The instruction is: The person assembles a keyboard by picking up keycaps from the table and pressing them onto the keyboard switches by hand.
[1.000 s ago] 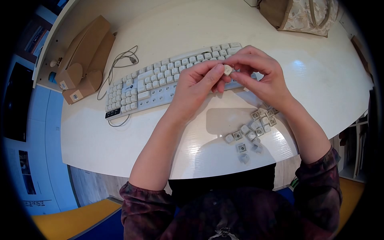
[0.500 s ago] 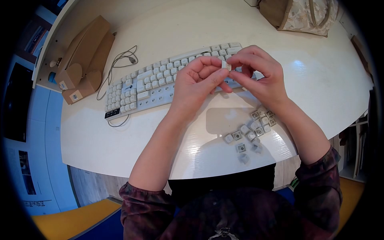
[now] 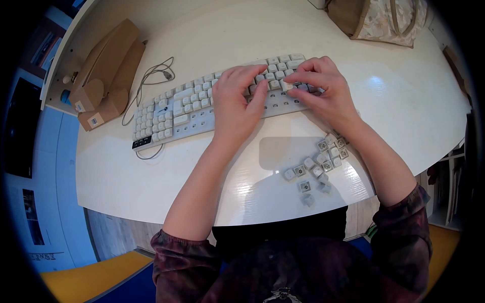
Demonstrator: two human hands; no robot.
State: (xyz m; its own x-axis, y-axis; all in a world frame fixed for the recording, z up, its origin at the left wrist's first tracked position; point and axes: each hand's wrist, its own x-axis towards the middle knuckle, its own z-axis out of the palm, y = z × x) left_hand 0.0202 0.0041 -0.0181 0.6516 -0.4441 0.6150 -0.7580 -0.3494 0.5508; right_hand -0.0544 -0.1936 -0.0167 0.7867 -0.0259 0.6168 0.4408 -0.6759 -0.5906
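A white keyboard lies at a slant on the desk, its lower rows showing bare switches where caps are off. Between the thumb and forefinger of my right hand is a pale keycap, held at the keyboard's right part, low over the keys. My left hand hovers over the middle of the keyboard, thumb and forefinger apart, holding nothing. Several loose keycaps are scattered on the desk below my right hand, some upside down with their stems showing.
A grey cable lies coiled behind the keyboard's left end. Brown folded cardboard leans at the desk's left side. A patterned bag sits at the back right. The white desk has its curved front edge near my body.
Both hands came down from above the keyboard and moved apart. My left hand let go of the keycap and shifted left; my right hand brought it down to the keys.
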